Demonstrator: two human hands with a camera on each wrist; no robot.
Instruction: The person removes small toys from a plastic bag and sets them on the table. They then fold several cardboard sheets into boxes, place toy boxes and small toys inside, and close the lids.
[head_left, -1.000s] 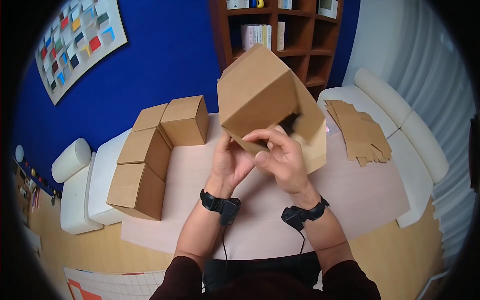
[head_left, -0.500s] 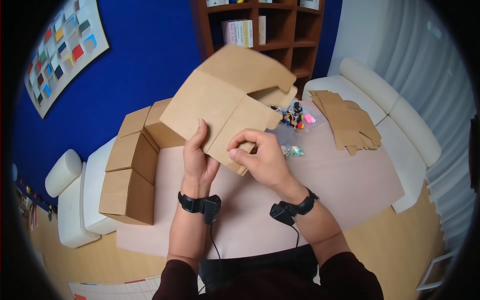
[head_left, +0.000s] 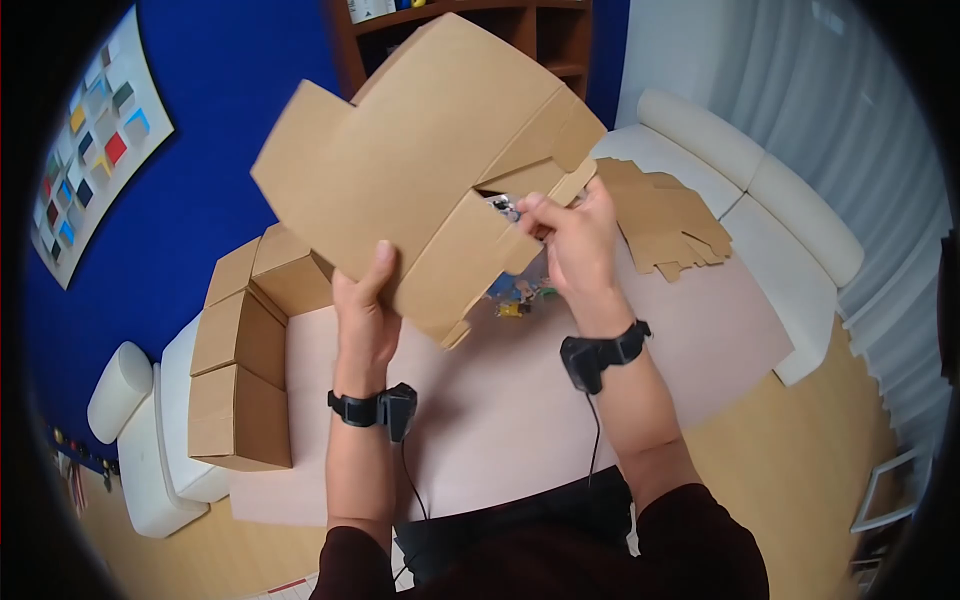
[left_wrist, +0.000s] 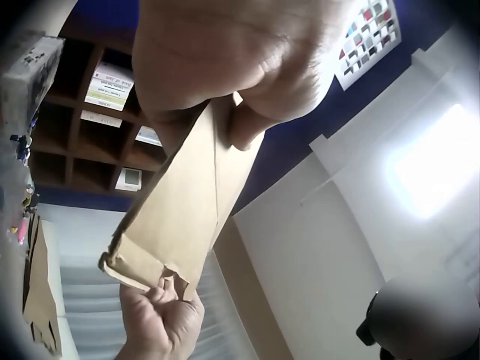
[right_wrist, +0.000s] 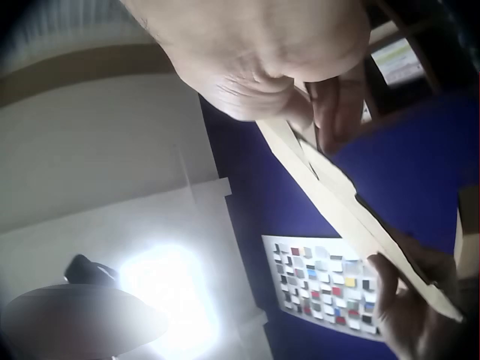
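Note:
A partly folded brown cardboard box (head_left: 400,150) is held up in front of me over the table, tilted, with its flaps spread. My left hand (head_left: 365,310) grips its lower left edge, thumb on the near face and the other fingers behind. At the right side, my right hand (head_left: 582,240) pinches the flaps beside a gap in the cardboard. In the left wrist view the right hand (left_wrist: 161,319) has its fingertips at a small tab on the end of the carton. The right wrist view shows the left hand (right_wrist: 420,307) at the far end of the same cardboard.
Several made-up cardboard boxes (head_left: 240,400) stand in a row on the left of the pink table (head_left: 480,420). Flat cardboard sheets (head_left: 665,220) lie at the right. Small colourful toys (head_left: 515,305) lie partly hidden beneath the held box. White sofas (head_left: 770,190) stand around the table.
The held box has turned and flattened, its broad face now toward me. My right hand has moved from the lower edge up to the right-hand flaps. The view has shifted right.

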